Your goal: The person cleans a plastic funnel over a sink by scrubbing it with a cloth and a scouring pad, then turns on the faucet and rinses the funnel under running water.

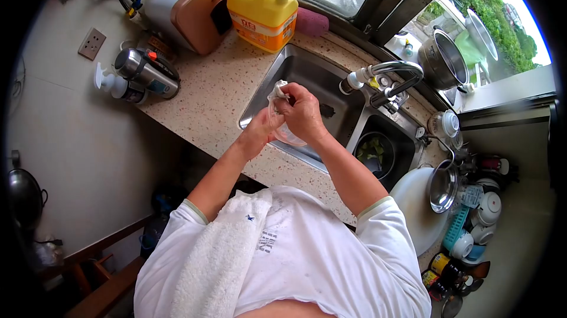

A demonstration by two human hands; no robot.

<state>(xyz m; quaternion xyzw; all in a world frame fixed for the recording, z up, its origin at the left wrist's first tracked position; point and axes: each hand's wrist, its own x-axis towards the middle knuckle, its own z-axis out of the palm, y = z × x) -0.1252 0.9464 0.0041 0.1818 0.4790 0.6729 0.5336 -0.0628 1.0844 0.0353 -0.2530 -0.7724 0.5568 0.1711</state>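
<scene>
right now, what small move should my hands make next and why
Perhaps ease the left hand and right hand farther over the larger sink basin: the clear plastic they hold seems, in this view, to overlap its near rim.

Lettering showed, but none of it could be read.
Pale characters crossed the orange label (260, 29) of the yellow jug (255, 3), dark print (267, 241) ran down the white shirt (336, 247), and a small blue emblem (250, 218) marked the white towel (215, 259).

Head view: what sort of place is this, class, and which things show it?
Probably a home kitchen: the two-basin sink, curved faucet and white bowls to the right suggest it.
</scene>
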